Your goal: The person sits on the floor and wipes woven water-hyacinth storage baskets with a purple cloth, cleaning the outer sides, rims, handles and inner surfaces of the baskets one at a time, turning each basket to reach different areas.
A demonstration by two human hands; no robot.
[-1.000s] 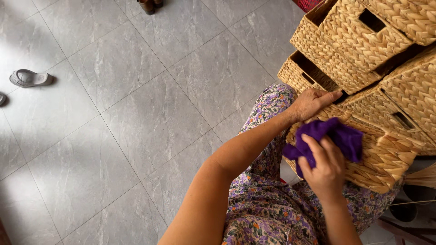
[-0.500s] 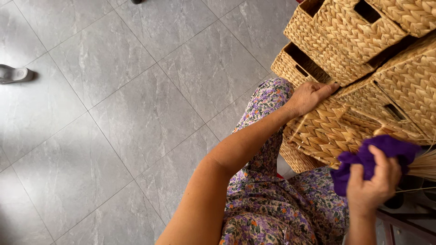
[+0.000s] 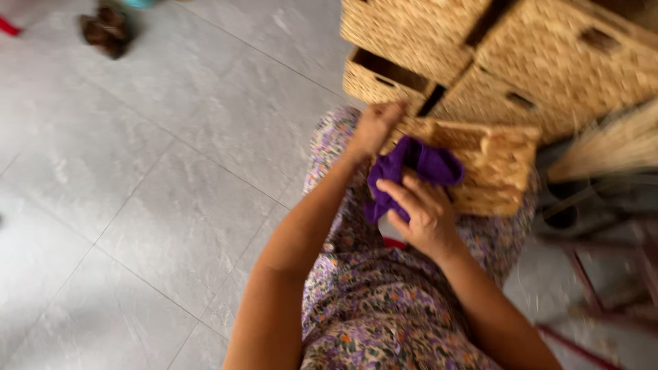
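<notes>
Right hand (image 3: 423, 218) clutches purple cloth (image 3: 411, 168) against basket (image 3: 493, 164) at its 1 o'clock; left hand (image 3: 373, 129) grips basket's rim at 11 o'clock, basket lying left-right.

Even, soft daylight with no glare; pale grey tiled floor (image 3: 137, 171) brightly lit, shadows faint. Motion blur smears the whole view, strongest toward 3 o'clock over the woven straw baskets (image 3: 548, 62) and the straw broom (image 3: 610, 144)
</notes>
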